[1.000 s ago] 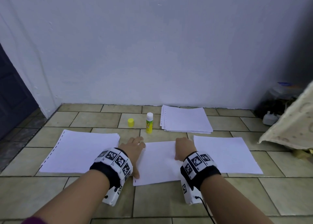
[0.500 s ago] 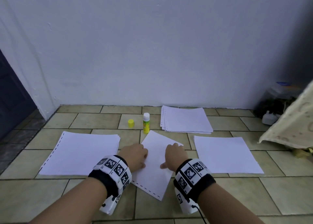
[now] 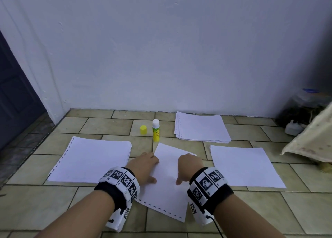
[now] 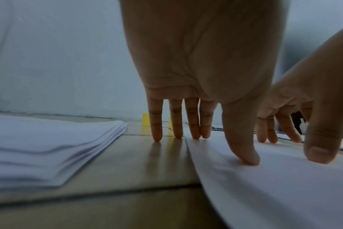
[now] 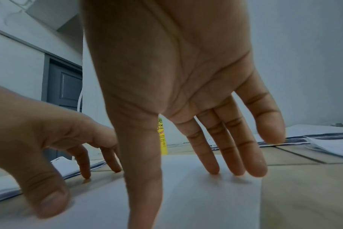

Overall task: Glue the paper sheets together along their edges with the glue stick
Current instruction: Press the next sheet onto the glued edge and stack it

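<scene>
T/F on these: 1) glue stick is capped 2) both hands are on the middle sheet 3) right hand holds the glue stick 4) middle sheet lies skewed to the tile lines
1) False: the glue stick stands uncapped, its yellow cap beside it.
2) True: left hand and right hand press the middle sheet.
3) False: it stands alone on the floor.
4) True.
</scene>
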`<state>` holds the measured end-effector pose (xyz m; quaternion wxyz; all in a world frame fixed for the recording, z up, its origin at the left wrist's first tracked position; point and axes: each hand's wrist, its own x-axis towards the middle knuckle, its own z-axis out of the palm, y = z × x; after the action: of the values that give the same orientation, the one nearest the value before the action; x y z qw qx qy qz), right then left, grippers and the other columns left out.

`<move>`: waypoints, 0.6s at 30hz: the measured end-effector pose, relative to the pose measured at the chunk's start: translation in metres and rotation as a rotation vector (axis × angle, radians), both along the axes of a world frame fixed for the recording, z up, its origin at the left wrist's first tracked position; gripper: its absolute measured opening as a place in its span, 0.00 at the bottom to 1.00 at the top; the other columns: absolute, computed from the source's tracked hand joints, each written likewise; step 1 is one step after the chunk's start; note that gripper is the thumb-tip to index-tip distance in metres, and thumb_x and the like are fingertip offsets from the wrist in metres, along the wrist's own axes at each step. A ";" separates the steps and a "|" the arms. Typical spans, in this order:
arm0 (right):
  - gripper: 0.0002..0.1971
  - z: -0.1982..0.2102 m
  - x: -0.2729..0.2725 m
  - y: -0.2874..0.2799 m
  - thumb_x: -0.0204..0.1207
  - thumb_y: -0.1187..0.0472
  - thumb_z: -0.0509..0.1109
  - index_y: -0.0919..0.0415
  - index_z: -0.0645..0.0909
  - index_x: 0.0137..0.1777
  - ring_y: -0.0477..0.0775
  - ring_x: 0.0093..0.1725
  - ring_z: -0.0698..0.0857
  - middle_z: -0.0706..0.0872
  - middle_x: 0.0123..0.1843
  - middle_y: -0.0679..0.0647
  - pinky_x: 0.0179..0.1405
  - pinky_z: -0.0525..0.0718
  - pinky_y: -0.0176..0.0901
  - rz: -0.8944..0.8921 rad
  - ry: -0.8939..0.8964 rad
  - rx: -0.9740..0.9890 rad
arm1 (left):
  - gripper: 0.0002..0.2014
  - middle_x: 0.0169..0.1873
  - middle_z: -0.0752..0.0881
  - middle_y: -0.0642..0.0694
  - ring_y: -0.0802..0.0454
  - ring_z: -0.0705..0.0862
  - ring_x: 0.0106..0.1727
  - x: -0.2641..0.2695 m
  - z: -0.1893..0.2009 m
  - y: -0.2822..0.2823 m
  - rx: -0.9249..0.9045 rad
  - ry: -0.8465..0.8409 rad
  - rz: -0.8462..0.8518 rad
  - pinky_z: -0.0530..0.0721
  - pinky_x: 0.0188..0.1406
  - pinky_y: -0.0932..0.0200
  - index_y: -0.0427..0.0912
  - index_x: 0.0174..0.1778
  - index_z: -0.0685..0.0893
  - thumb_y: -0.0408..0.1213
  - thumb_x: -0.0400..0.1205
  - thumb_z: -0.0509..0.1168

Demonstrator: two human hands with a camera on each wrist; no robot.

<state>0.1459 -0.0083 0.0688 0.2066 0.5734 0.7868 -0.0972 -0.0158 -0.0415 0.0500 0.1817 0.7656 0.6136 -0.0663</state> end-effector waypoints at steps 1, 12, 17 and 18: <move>0.26 -0.001 -0.001 0.000 0.68 0.48 0.79 0.62 0.75 0.58 0.56 0.59 0.81 0.80 0.58 0.57 0.52 0.80 0.45 -0.003 0.004 0.001 | 0.32 0.71 0.70 0.49 0.51 0.67 0.73 0.001 0.001 0.000 -0.010 0.002 0.006 0.71 0.71 0.52 0.46 0.77 0.68 0.50 0.79 0.70; 0.22 -0.007 -0.017 -0.004 0.78 0.65 0.64 0.66 0.66 0.72 0.61 0.70 0.73 0.70 0.70 0.61 0.64 0.77 0.53 0.036 0.118 0.014 | 0.39 0.82 0.59 0.45 0.49 0.60 0.81 -0.008 -0.006 -0.003 0.012 0.063 0.070 0.65 0.77 0.51 0.39 0.81 0.59 0.56 0.81 0.64; 0.39 -0.013 -0.043 -0.004 0.77 0.67 0.67 0.58 0.49 0.84 0.59 0.81 0.62 0.56 0.84 0.56 0.80 0.58 0.60 0.235 0.327 -0.172 | 0.39 0.78 0.67 0.46 0.49 0.66 0.77 -0.007 -0.006 -0.002 0.011 0.043 0.083 0.71 0.73 0.52 0.42 0.82 0.60 0.55 0.79 0.66; 0.38 -0.014 -0.042 -0.001 0.79 0.66 0.65 0.57 0.49 0.84 0.60 0.80 0.64 0.59 0.84 0.56 0.81 0.57 0.59 0.229 0.334 -0.179 | 0.39 0.78 0.67 0.46 0.49 0.66 0.77 -0.006 -0.007 -0.002 0.008 0.049 0.085 0.71 0.73 0.52 0.42 0.82 0.60 0.56 0.79 0.66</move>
<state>0.1037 -0.0097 0.0547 0.1333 0.4357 0.8582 -0.2363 -0.0221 -0.0438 0.0434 0.1662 0.7376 0.6502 -0.0750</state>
